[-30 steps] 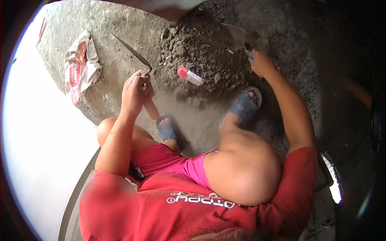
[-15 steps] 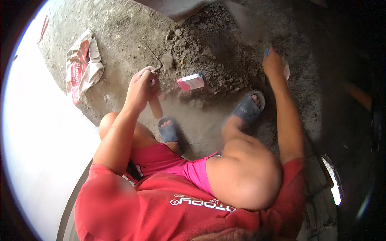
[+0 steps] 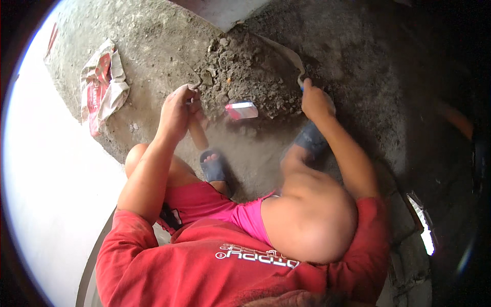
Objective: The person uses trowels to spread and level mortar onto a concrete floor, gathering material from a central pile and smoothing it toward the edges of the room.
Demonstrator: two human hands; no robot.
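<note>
Blue-handled trowel [image 3: 287,55] projects beyond the right hand [image 3: 318,102], whose fingers close round its handle; whether its blade touches the rubble mound [image 3: 232,69] cannot be told. The left hand [image 3: 176,112] grips a wooden-handled trowel [image 3: 198,134], fingers wrapped tight. Between them, a red-and-white packet [image 3: 242,110] lies at the mound's near edge; a crumpled paper sack [image 3: 105,84] lies far left.

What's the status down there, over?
Left fingers closed around a wooden-handled trowel. Right fingers gripping a second trowel, its blade by the dirt pile. Red-and-white packet at the pile's near edge, possibly in the way.
</note>
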